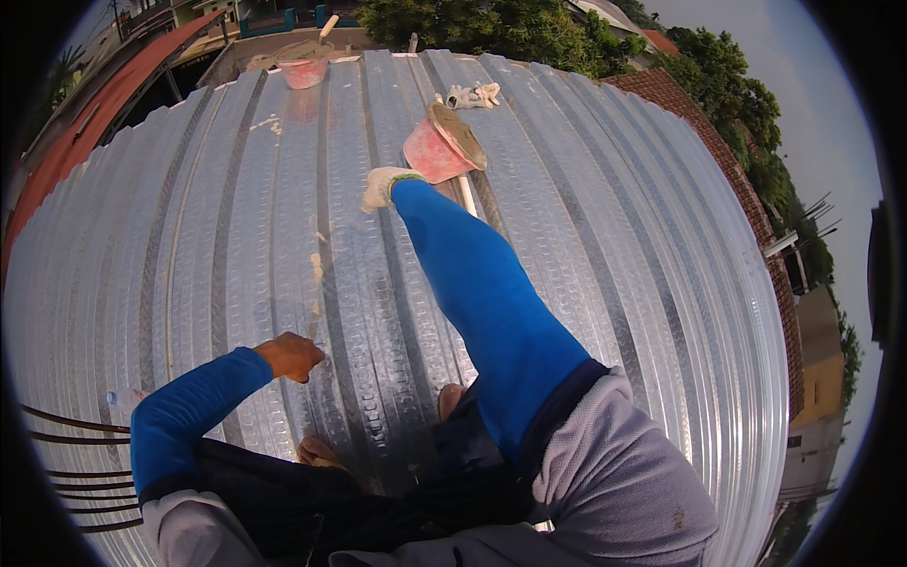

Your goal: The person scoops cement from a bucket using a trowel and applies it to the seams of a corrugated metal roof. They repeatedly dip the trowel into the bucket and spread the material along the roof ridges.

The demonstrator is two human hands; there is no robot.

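My left hand is bare, its fingers curled in over the ribbed metal roofing, with nothing visible in them. Stretched far forward, my right hand wears a whitish glove with a green cuff edge. It is just to the near left of a tilted pink bucket with grey mortar at its mouth. The gloved fingers are small and partly hidden, so their grip does not show. A white rod shows between that bucket and my blue right sleeve.
Another pink bucket of mortar stands at the far edge, a pale handle rising behind it. Crumpled whitish cloth or gloves lie beyond the tilted bucket. Dark bars stick out at left near a clear bottle. Roof tiles border the right.
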